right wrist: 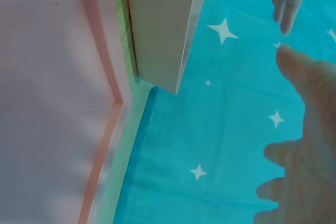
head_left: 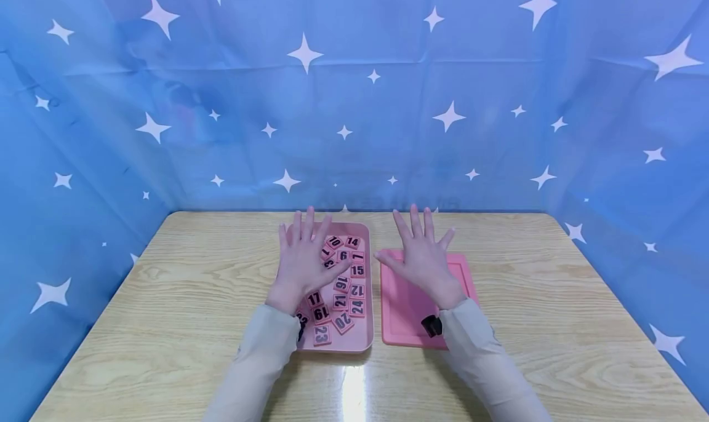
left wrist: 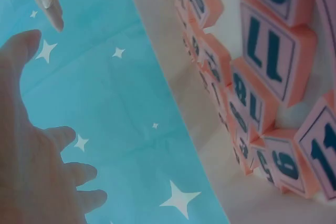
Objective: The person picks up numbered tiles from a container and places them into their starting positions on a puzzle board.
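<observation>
My left hand (head_left: 301,259), fingers spread and holding nothing, hovers above a pink tray (head_left: 364,339). Inside that tray lie several loose pink number tiles (head_left: 357,270), turned various ways with black numerals; some are hidden under my hand and sleeve. Over the upper part of a flat pink board (head_left: 407,305) with a raised rim, my right hand (head_left: 425,262) is likewise spread and holds nothing. The left wrist view gives the tiles (left wrist: 270,51) close up, some leaning on others. In the right wrist view the board (right wrist: 47,103) appears bare.
Tray and board stand side by side on a light wooden table (head_left: 554,299), a narrow gap between them. A blue curtain (head_left: 376,145) with white stars hangs behind the table and along both sides. A dark strap piece (head_left: 432,325) shows at my right cuff.
</observation>
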The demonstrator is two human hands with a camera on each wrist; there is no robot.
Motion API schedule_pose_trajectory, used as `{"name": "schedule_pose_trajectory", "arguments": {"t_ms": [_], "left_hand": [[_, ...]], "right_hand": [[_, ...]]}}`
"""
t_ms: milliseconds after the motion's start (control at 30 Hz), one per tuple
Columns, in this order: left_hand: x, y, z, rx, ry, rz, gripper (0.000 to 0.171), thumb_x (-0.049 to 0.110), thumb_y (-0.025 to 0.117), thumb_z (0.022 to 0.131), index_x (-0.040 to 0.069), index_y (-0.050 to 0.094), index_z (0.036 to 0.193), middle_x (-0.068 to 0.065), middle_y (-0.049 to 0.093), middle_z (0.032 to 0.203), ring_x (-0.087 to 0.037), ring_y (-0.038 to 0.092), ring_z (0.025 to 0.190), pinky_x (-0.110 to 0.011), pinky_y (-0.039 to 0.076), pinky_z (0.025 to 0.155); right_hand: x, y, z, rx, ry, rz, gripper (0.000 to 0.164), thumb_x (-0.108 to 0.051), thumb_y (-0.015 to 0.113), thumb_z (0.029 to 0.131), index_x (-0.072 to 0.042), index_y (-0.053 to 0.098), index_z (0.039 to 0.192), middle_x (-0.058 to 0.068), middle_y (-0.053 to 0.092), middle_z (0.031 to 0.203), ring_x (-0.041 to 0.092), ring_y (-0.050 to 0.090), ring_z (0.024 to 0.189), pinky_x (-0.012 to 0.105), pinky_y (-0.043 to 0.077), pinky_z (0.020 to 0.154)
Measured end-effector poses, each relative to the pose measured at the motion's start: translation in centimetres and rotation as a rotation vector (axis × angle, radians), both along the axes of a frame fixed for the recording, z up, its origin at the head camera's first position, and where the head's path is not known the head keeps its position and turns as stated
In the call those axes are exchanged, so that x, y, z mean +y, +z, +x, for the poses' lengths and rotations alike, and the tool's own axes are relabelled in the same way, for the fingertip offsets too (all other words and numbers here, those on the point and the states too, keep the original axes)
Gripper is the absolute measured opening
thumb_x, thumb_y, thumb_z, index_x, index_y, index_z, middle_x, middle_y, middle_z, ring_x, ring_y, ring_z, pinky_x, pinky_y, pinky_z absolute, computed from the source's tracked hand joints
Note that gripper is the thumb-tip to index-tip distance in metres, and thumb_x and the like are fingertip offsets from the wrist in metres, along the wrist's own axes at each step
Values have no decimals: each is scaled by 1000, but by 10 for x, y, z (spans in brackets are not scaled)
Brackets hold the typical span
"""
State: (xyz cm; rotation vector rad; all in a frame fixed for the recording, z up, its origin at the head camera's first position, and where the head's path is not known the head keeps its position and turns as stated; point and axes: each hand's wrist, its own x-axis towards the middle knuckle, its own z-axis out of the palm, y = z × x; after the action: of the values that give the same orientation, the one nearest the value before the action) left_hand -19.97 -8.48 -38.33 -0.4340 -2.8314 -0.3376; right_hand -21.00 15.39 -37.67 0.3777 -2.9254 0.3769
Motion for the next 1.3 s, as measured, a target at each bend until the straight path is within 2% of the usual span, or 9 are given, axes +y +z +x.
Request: {"name": "schedule_pose_trajectory", "arguments": {"t_ms": [267, 400, 533, 633, 700, 867, 1033, 1167, 1300], "left_hand": [[-17, 15, 4, -52, -21, 170, 91, 61, 51, 84, 17, 9, 152, -16, -2, 155, -34, -9, 140, -58, -10, 107], [-31, 22, 7, -70, -14, 262, 83, 53, 51, 89, 15, 12, 152, -17, 1, 155, -35, -7, 140, -59, -8, 108], [-47, 23, 9, -40, -35, 381, 74, 39, 54, 92, 3, 21, 148, -23, 16, 152, -42, 9, 139, -59, 6, 109], [-59, 21, 11, -33, -68, 514, 67, 27, 57, 92, -5, 28, 143, -27, 30, 145, -44, 25, 133, -56, 20, 108], [-65, 17, 11, -55, -74, 620, 60, 21, 58, 92, -8, 34, 139, -28, 39, 140, -44, 36, 128, -54, 29, 105], [-76, 6, 11, -180, 10, 843, 42, 14, 55, 94, -7, 47, 129, -28, 51, 128, -40, 50, 115, -49, 41, 97], [-84, -5, 12, -339, 85, 996, 36, 12, 48, 97, -9, 48, 127, -27, 53, 124, -37, 53, 111, -45, 44, 94], [-90, -12, 13, -484, 87, 1126, 40, 15, 43, 99, -10, 43, 130, -28, 49, 129, -40, 50, 114, -44, 45, 94], [-95, -15, 14, -569, 78, 1194, 44, 18, 42, 100, -11, 37, 134, -29, 43, 134, -41, 46, 119, -41, 46, 94]], "right_hand": [[-2, 6, -3, 32, 26, -82, 88, -58, 57, 84, -16, 17, 151, 18, 3, 155, 39, -3, 140, 76, 3, 96], [-4, 7, -6, 87, 56, -172, 82, -47, 61, 86, -12, 23, 149, 21, 14, 153, 43, 15, 137, 71, 15, 100], [-9, 7, -11, 150, 114, -309, 72, -31, 66, 87, -3, 33, 144, 25, 32, 145, 44, 33, 129, 60, 29, 103], [-15, 8, -17, 160, 143, -383, 64, -23, 67, 86, 1, 39, 139, 23, 44, 137, 39, 40, 125, 52, 34, 102], [-20, 8, -21, 158, 162, -421, 60, -18, 68, 85, 3, 44, 135, 23, 50, 131, 37, 46, 120, 49, 39, 100], [-36, 4, -34, 77, 209, -496, 39, -13, 68, 85, 4, 58, 119, 21, 63, 110, 32, 59, 100, 44, 49, 86], [-56, 2, -43, -104, 206, -548, 27, -11, 66, 86, 3, 64, 109, 15, 67, 98, 25, 62, 87, 36, 53, 77], [-71, 3, -49, -218, 200, -572, 25, -10, 67, 86, 2, 65, 107, 11, 66, 93, 22, 61, 84, 32, 52, 75], [-85, 4, -56, -287, 204, -578, 23, -10, 67, 85, 1, 66, 105, 9, 66, 91, 20, 61, 84, 30, 52, 74]]}}
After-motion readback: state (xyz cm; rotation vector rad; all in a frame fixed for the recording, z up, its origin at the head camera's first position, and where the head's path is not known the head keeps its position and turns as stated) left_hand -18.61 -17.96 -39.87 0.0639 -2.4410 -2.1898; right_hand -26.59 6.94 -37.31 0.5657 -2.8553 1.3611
